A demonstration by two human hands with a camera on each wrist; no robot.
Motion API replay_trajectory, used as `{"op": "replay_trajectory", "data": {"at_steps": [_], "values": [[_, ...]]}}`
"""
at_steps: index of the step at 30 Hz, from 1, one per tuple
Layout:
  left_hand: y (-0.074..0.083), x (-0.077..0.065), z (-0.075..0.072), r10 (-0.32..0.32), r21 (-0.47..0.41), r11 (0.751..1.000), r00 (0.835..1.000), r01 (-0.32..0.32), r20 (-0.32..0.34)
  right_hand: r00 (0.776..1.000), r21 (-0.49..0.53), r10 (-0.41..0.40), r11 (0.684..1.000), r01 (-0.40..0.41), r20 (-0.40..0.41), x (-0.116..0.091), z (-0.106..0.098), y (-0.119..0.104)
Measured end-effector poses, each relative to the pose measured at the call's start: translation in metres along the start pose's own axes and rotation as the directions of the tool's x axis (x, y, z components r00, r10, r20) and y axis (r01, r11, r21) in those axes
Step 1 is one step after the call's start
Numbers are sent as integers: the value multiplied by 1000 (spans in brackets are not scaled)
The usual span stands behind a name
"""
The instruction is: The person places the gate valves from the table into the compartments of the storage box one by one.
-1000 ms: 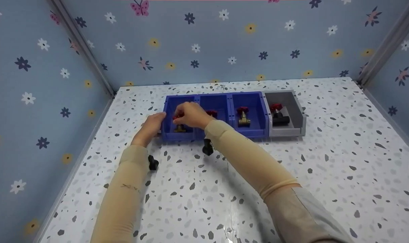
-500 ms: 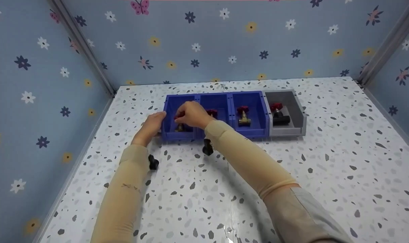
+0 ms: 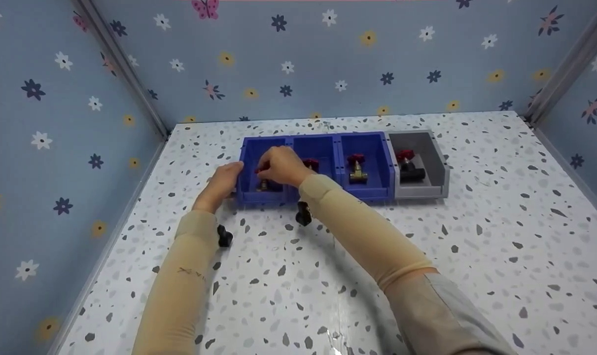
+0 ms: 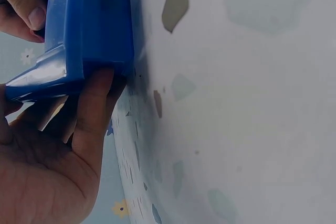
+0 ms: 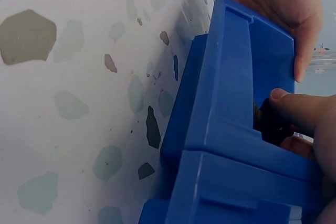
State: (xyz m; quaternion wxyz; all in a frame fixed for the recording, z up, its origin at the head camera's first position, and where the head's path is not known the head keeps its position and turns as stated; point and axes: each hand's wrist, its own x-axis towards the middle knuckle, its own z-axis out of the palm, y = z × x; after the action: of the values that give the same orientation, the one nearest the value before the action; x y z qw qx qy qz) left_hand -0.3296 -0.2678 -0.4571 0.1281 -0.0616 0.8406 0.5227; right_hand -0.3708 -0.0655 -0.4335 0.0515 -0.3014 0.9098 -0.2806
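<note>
My left hand (image 3: 222, 182) holds the side wall of the leftmost blue bin (image 3: 262, 198). In the left wrist view, its fingers lie along the outside of the bin (image 4: 102, 22); the thumb is mostly out of sight. Reaching into that bin, my right hand (image 3: 286, 166) pinches the red handwheel of a brass valve (image 3: 263, 186). The right wrist view shows the thumb of my right hand (image 5: 307, 113) on the dark handwheel (image 5: 273, 121) between the bin walls. Much of the valve is hidden by the hand.
Two more blue bins join on the right, each with a red-handled valve; one brass valve (image 3: 358, 173) shows fully. A grey bin (image 3: 421, 192) at the row's end holds a black valve (image 3: 411, 172) with a red handwheel. The speckled table (image 3: 259, 296) meets patterned walls.
The right hand's fingers have shifted slightly at the red handwheel, and the brass valve body has turned within the bin. The left hand stays on the bin wall.
</note>
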Motion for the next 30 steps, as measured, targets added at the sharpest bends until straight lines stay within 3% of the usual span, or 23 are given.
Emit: {"op": "replay_trajectory", "data": {"at_steps": [7, 18, 30], "values": [[0, 0, 0, -1, -40, 999, 1000, 1, 11, 999, -66, 36, 997, -34, 34, 1, -2, 0], [0, 3, 2, 1, -2, 1000, 1000, -1, 7, 997, -147, -7, 989, 19, 78, -2, -8, 8], [-2, 2, -1, 2, -18, 1000, 1000, -2, 4, 983, -118, -36, 991, 58, 182, -3, -18, 12]]}}
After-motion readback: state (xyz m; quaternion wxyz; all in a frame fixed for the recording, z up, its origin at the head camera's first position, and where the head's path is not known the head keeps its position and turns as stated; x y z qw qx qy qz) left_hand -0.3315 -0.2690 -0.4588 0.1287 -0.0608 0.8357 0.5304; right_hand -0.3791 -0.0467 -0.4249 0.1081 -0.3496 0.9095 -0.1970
